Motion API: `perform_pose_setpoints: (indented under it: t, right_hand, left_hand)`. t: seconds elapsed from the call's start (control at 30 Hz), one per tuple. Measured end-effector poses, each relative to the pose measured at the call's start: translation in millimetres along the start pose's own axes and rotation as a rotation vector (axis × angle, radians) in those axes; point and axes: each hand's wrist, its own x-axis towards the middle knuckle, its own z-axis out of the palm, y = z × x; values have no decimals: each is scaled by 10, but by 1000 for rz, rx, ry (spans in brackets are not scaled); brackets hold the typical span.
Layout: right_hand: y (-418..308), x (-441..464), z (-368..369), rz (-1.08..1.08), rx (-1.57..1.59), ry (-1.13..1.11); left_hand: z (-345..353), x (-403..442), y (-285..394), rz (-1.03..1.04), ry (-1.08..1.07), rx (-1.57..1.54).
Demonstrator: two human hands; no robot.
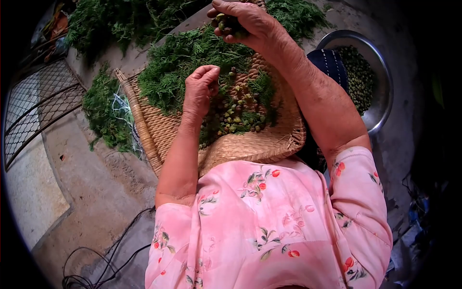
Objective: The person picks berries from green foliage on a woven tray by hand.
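On my lap rests a woven tray (231, 147) with a rolled rim. Feathery green conifer sprigs (166, 91) cover much of it, and small green-brown cones (236, 120) are scattered over its right part. My right hand (252, 24) is raised above the tray's far side, its fingers curled round a handful of small cones (228, 25). Over the middle of the tray, my left hand (201, 89) is closed with thumb and fingers pressed together. Whatever may be between those fingertips cannot be made out.
A metal basin (385, 94) holding many small cones stands at the right, beside dark cloth (329, 67). More green sprigs (120, 19) lie beyond the tray, with another heap (103, 106) at its left. Wire mesh (41, 98) and black cables (103, 277) are on the left.
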Motion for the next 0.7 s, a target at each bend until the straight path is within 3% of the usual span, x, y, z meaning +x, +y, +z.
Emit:
perform_pose_setpoints:
  t: [0.1, 0.17, 0.3, 0.37, 0.43, 0.47, 0.5, 0.57, 0.6, 0.7]
  right_hand:
    - [11, 0, -11, -22, -8, -4]
    - [9, -4, -17, -31, -11, -7]
    - [-7, -23, 11, -32, -27, 2]
    - [-5, -25, 14, -39, -40, 7]
    - [8, -9, -1, -17, -8, -1]
    - [7, -16, 0, -18, -8, -1]
    - [6, -29, 4, -26, -8, -6]
    - [10, -36, -1, -34, -6, -10]
    - [15, -26, -9, -36, -2, -24]
    - [14, -12, -1, -31, -8, -23]
  left_hand:
    - [157, 1, -82, 149, 28, 484]
    - [211, 62, -153, 428, 1, 736]
    - [327, 24, -176, 324, 102, 1028]
    - [288, 54, -204, 367, 95, 1039]
    - [211, 76, -174, 379, -28, 780]
    - [206, 12, -91, 70, -10, 488]
    - [152, -13, -59, -35, -31, 161]
    - [65, -29, 30, -103, -58, -206]
    - [46, -37, 42, -126, -42, -319]
    - [37, -26, 38, -115, -22, -278]
